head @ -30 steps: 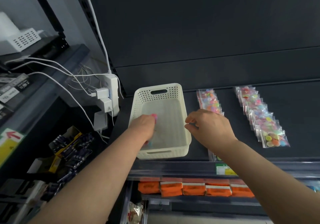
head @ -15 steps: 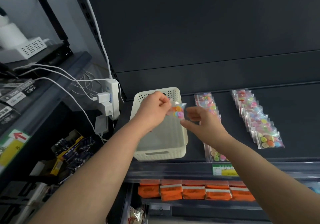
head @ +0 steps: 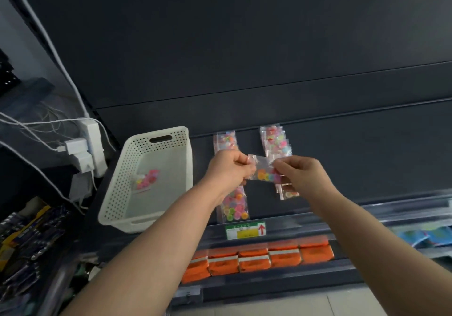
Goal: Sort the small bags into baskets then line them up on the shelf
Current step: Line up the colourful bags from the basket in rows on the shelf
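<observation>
**Both hands hold one small bag over the shelf**

Nearest, orange packs [head: 256,259] lie in a row below a green price label [head: 245,230]. Over the dark shelf [head: 367,169], the left hand [head: 228,169] and the right hand [head: 300,176] each pinch one end of a clear small bag [head: 263,173] of coloured pieces. At the left, the white basket [head: 115,188] has one bag inside [head: 146,180]. Under and behind the hands lie a left row of bags [head: 233,208] and a right row of bags [head: 275,140].

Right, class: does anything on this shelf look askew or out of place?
Only slightly: the single bag lying in the white basket sits slanted, unlike the two straight rows of bags beside it.
</observation>
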The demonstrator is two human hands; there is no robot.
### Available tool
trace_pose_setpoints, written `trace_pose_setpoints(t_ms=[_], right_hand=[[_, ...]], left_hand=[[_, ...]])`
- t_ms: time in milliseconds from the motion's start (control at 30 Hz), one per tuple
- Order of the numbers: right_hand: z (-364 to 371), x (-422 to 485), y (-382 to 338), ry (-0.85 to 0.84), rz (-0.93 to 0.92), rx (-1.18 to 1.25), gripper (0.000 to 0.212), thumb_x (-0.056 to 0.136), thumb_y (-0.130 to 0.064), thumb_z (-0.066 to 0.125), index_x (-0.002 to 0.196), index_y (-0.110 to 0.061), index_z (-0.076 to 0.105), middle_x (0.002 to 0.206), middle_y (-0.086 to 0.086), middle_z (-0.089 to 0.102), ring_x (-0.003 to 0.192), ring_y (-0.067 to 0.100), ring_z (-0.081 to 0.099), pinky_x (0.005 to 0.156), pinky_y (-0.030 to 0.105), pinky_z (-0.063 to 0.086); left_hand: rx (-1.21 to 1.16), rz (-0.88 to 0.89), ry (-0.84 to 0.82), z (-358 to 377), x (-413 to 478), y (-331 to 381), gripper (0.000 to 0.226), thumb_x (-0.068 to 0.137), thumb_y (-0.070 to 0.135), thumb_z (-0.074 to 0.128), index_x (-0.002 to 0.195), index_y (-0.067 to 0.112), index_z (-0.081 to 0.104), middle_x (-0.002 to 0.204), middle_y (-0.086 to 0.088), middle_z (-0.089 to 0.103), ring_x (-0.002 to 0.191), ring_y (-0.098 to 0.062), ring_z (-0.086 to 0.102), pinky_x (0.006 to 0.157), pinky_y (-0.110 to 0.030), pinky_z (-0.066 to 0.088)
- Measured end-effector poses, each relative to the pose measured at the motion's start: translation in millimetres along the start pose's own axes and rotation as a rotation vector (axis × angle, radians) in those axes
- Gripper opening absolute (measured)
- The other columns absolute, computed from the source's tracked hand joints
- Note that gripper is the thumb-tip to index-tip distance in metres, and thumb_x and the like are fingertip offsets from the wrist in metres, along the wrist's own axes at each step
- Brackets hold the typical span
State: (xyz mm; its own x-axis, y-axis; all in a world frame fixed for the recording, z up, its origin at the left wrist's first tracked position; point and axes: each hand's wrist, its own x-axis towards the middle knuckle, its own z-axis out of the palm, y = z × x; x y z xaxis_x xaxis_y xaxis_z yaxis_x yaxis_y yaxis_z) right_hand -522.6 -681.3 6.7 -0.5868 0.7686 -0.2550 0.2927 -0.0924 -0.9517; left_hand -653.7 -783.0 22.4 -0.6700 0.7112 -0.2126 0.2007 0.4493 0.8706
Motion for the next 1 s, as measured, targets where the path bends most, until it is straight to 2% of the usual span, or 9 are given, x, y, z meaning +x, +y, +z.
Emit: trace_pose_setpoints(t_ms=[133,200,267,400,567,700,1000], right_hand=[[-39,2,21,-0.070,0.109,-0.055,0.015,0.089,-0.021,0.067,0.100,-0.010,0.070,0.087,0.007,0.073,0.071,0.014,0.069,0.065,0.027,0.057],[-54,3,35,-0.089,0.120,-0.162,0.022,0.083,-0.015,0.073,0.105,-0.011,0.069,0.088,0.007,0.073,0.075,0.016,0.070,0.071,0.030,0.059],[-62,4,46,-0.044,0.072,-0.298,0.028,0.081,-0.017,0.076,0.107,-0.012,0.069,0.086,0.003,0.073,0.075,0.014,0.071,0.075,0.033,0.060],[-67,8,55,0.059,-0.077,-0.602,0.040,0.079,-0.036,0.076,0.115,-0.022,0.065,0.089,-0.007,0.070,0.077,0.009,0.066,0.066,0.027,0.054],[-64,20,64,0.090,-0.118,-0.667,0.042,0.078,-0.036,0.076,0.115,-0.025,0.061,0.078,-0.012,0.067,0.070,0.004,0.062,0.056,0.021,0.046],[-60,23,72,0.116,-0.140,-0.711,0.041,0.079,-0.038,0.075,0.114,-0.025,0.059,0.079,-0.012,0.066,0.069,0.005,0.062,0.061,0.026,0.053],[-55,25,71,0.142,-0.207,-0.730,0.043,0.084,-0.040,0.070,0.119,-0.023,0.053,0.078,-0.010,0.062,0.070,0.008,0.057,0.059,0.024,0.045]], left_hand=[[0.036,-0.059,-0.018,46,-1,-4,0.008,0.090,0.015,0.070,0.083,0.015,0.066,0.089,-0.004,0.070,0.084,-0.019,0.069,0.077,-0.036,0.061],[0.139,-0.059,-0.019,66,-3,-13,0.011,0.089,0.022,0.071,0.080,0.019,0.065,0.084,-0.001,0.071,0.081,-0.019,0.070,0.079,-0.040,0.060],[0.288,-0.036,-0.013,82,-7,-18,0.013,0.088,0.029,0.070,0.081,0.020,0.066,0.080,0.002,0.070,0.078,-0.017,0.068,0.076,-0.038,0.059],[0.443,0.014,0.040,101,-11,-18,0.022,0.091,0.039,0.066,0.090,0.017,0.067,0.085,0.004,0.069,0.078,-0.016,0.064,0.062,-0.030,0.051],[0.487,0.000,0.113,112,-4,-26,0.018,0.090,0.035,0.068,0.095,0.019,0.063,0.089,0.005,0.068,0.081,-0.016,0.065,0.072,-0.037,0.057],[0.528,-0.009,0.152,115,2,-30,0.020,0.090,0.034,0.068,0.101,0.019,0.060,0.093,0.005,0.067,0.083,-0.016,0.064,0.068,-0.032,0.055],[0.554,-0.028,0.159,114,6,-26,0.035,0.090,0.037,0.068,0.109,0.015,0.047,0.094,0.000,0.064,0.083,-0.019,0.066,0.058,-0.026,0.049]])
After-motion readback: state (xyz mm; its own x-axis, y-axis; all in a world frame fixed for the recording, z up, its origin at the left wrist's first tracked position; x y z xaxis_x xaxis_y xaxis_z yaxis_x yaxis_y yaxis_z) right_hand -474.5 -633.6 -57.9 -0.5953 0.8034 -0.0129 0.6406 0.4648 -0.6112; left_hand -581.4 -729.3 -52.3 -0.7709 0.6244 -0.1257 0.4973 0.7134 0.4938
